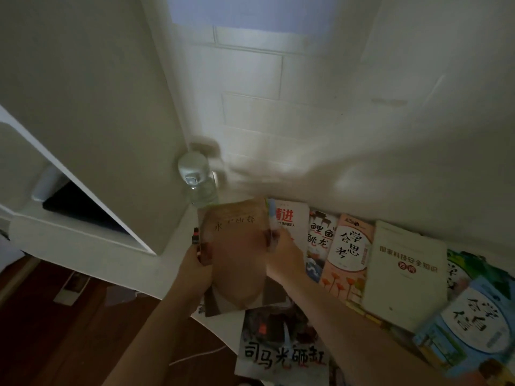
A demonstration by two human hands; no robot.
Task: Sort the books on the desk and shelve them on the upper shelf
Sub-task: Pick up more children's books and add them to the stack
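I hold a brown book (237,263) with a large portrait cover above the desk's left end. My left hand (195,270) grips its left edge and my right hand (284,260) pinches its right edge. Several more books lie flat on the desk: a white one with red characters (289,215), a carp picture book (320,238), a pink one (348,257), a plain white one (404,274), a blue one (471,324) and a dark one with big black characters (281,346) near the front edge.
A clear water bottle (196,179) stands at the desk's back left corner, just beyond the held book. A white cabinet side (97,107) rises on the left, with an open compartment (78,204) below it. White brick-pattern wall (250,79) is behind. Dark wooden floor (83,330) lies at lower left.
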